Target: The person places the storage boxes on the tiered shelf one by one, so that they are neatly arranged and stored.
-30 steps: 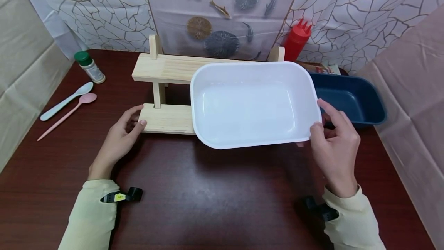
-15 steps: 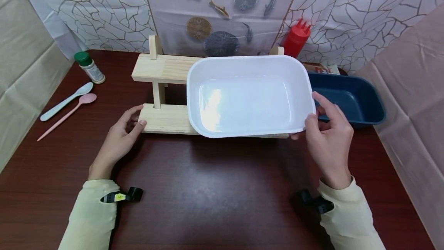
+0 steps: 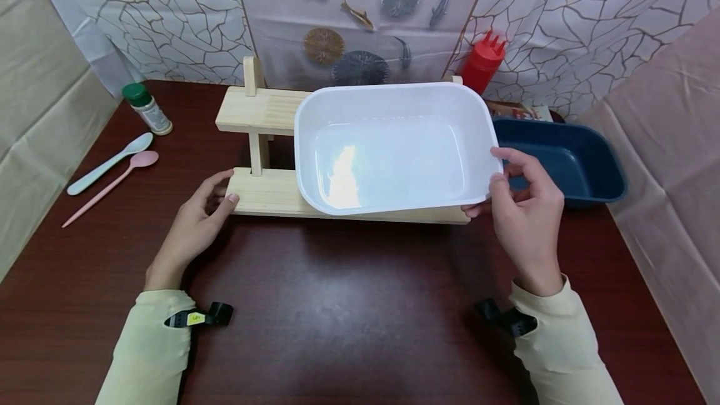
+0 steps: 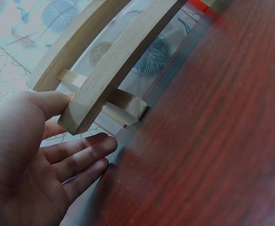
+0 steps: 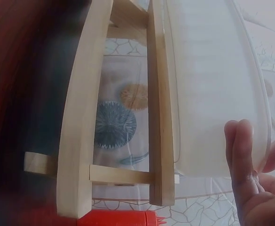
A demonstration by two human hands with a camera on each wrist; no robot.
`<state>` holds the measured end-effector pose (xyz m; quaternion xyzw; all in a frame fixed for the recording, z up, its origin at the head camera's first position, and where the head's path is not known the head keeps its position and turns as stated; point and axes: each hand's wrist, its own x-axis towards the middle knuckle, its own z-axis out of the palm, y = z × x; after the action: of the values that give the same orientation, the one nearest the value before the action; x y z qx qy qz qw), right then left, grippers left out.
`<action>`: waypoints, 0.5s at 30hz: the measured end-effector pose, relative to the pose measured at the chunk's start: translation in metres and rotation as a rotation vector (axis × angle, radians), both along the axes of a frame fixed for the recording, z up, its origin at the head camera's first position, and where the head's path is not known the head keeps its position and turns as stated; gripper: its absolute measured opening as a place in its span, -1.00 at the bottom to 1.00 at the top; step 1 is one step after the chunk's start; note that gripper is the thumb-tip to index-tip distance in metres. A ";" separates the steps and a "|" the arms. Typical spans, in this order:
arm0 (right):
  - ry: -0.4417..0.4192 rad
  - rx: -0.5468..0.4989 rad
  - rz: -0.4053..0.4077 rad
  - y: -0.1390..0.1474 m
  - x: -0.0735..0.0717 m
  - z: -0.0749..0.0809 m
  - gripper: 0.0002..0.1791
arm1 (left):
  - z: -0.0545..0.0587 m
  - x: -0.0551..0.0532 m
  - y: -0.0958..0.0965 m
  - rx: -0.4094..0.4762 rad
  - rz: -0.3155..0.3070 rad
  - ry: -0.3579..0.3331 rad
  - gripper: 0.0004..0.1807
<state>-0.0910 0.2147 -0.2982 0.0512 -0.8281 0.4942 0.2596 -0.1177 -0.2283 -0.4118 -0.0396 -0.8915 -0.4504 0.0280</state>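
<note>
My right hand (image 3: 529, 217) pinches the right end of a white plastic tub (image 3: 394, 155), thumb at the rim and fingers beneath. The tub tilts slightly and lies over the upper board of a two-tier wooden shelf rack (image 3: 270, 192). In the right wrist view the tub's underside (image 5: 208, 94) is close to the rack's upper board (image 5: 161, 117); I cannot tell if it rests there. At the lower board's left end, my left hand (image 3: 194, 224) holds the edge. The left wrist view has thumb and forefinger at that board's end (image 4: 76, 117), the other fingers stretched below.
A blue tub (image 3: 568, 161) stands right of the rack, with a red squeeze bottle (image 3: 482, 64) behind. On the left are a green-capped shaker jar (image 3: 147, 109), a white spoon (image 3: 109, 163) and a pink spoon (image 3: 112, 186). Patterned cloth hangs behind the dark table (image 3: 337, 305).
My right hand has carried the white tub left and farther back over the rack, uncovering more of the lower board. My left hand stays at the board's end.
</note>
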 end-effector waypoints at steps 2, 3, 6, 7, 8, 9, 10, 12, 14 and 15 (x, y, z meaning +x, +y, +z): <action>-0.003 -0.012 0.009 -0.001 -0.001 0.001 -0.65 | 0.000 0.000 0.000 -0.001 -0.001 0.000 -0.42; -0.001 -0.017 0.016 -0.001 -0.001 0.001 -0.66 | 0.000 0.000 0.000 -0.002 -0.001 -0.002 -0.42; 0.002 -0.027 0.031 -0.002 -0.003 0.004 -0.66 | 0.000 0.001 0.000 -0.003 0.000 -0.005 -0.42; -0.001 -0.027 0.035 -0.003 -0.004 0.004 -0.65 | 0.000 0.001 0.000 -0.004 0.000 -0.004 -0.43; -0.004 -0.030 0.041 -0.003 -0.005 0.005 -0.65 | 0.000 0.001 0.000 -0.004 0.000 -0.005 -0.43; -0.006 -0.028 0.044 -0.004 -0.006 0.006 -0.64 | 0.000 0.000 0.000 -0.004 0.000 -0.005 -0.42; -0.010 -0.029 0.044 -0.005 -0.007 0.006 -0.64 | 0.000 0.000 0.000 -0.004 0.000 -0.005 -0.42; -0.017 -0.038 0.051 -0.006 -0.010 0.008 -0.64 | 0.000 0.000 0.000 -0.003 -0.001 -0.003 -0.43; -0.024 -0.047 0.055 -0.007 -0.014 0.009 -0.64 | 0.000 0.000 0.000 -0.003 -0.002 -0.003 -0.42; -0.028 -0.050 0.055 -0.007 -0.015 0.010 -0.64 | 0.000 0.000 0.000 -0.003 -0.002 -0.003 -0.42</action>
<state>-0.1062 0.2075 -0.2881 0.0605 -0.8173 0.5224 0.2355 -0.1173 -0.2281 -0.4120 -0.0399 -0.8922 -0.4490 0.0264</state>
